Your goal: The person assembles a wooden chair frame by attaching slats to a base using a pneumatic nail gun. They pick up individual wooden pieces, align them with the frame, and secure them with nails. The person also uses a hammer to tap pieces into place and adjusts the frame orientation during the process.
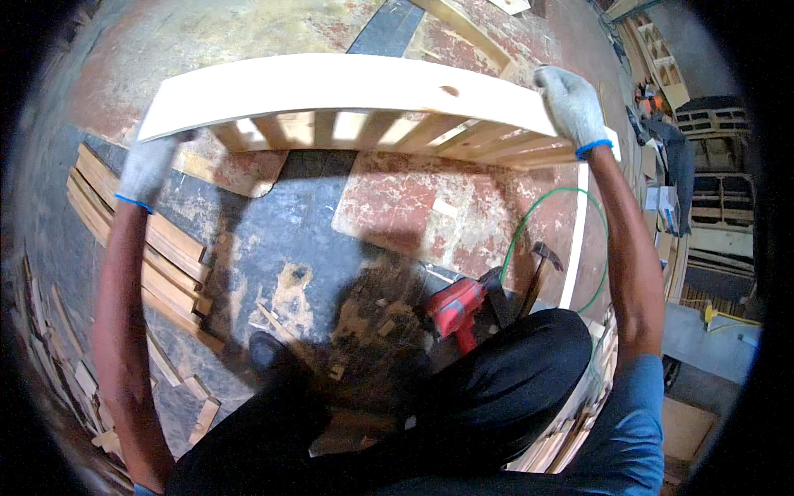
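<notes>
I hold a pale wooden slatted frame (347, 87) up off the floor, its long top board toward me and several cross slats showing beneath it. My left hand (147, 169), in a grey glove with a blue cuff, grips the frame's left end from below. My right hand (571, 103), gloved the same way, is closed over the frame's right end. My dark-trousered legs and one black shoe (269, 351) fill the lower middle.
A red nail gun (455, 310) lies on the worn red and grey floor by my right knee, with a green hose (529, 223) and a hammer (542, 264) beside it. Stacked wooden slats (157, 256) lie at left. More wooden frames (653, 50) stand far right.
</notes>
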Available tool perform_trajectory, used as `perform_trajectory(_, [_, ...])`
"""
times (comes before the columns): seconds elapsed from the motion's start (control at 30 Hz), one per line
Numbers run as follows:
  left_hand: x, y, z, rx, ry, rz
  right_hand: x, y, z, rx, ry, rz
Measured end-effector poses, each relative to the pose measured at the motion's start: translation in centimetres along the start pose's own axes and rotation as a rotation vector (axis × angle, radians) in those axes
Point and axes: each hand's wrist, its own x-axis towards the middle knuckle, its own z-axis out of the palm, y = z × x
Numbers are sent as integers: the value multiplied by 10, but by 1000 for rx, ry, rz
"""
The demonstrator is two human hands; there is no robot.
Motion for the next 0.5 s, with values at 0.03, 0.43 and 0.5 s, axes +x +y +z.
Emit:
perform_trajectory(0.03, [-4, 13, 20, -11, -24, 11, 10, 29, 1, -63, -6, 116])
perform_trajectory(0.43, [-45, 75, 90, 313, -119, 182, -38, -128, 19, 63, 70, -583])
perform_trajectory(0.5, [-49, 75, 95, 176, -119, 172, -42, -132, 45, 88, 149, -562])
